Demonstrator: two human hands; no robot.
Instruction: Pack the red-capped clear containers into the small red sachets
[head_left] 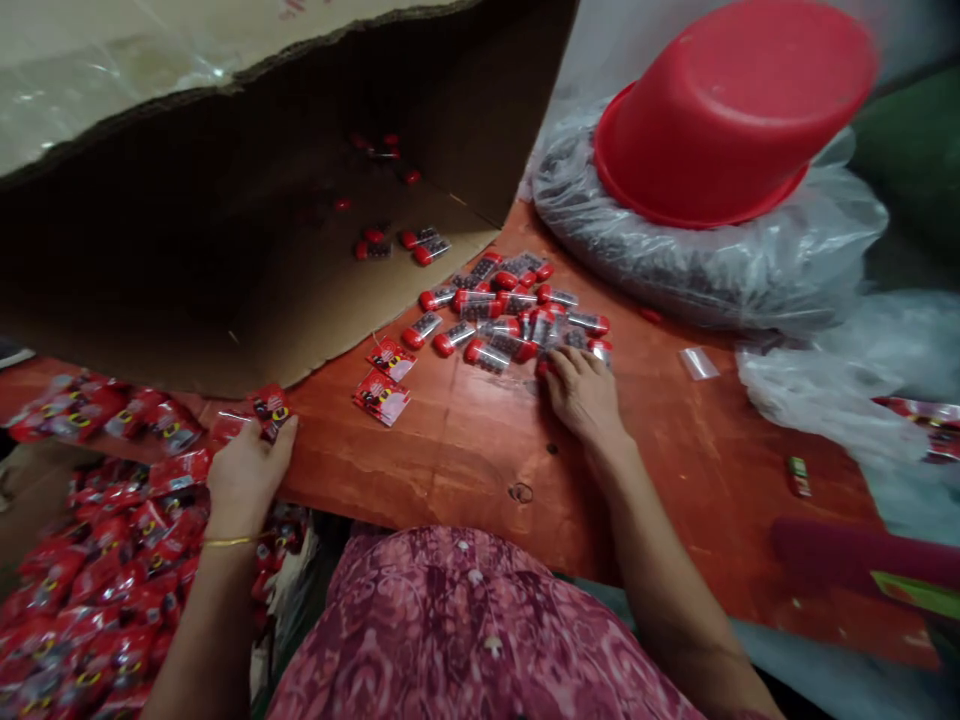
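Note:
My left hand (244,475), with a thin yellow bracelet at the wrist, is at the table's left front edge. Its thumb and fingers pinch a small red printed packet (270,408). My right hand (585,392) is closed at the near right side of a pile of clear tubes with red caps (499,310). A red cap (543,369) shows beside its fingertips, which are partly hidden. Dark round pieces show through the tubes. Between the hands, two red-and-pink printed cards (382,397) lie flat on the table.
A large cardboard box (480,120) lies open toward me, with several tubes inside. At lower left, many red packets (105,590) fill a container. An upturned red tub (735,110) rests on a plastic-wrapped bundle (697,270). A green-and-red small cylinder (799,477) lies on the orange-red table (457,460).

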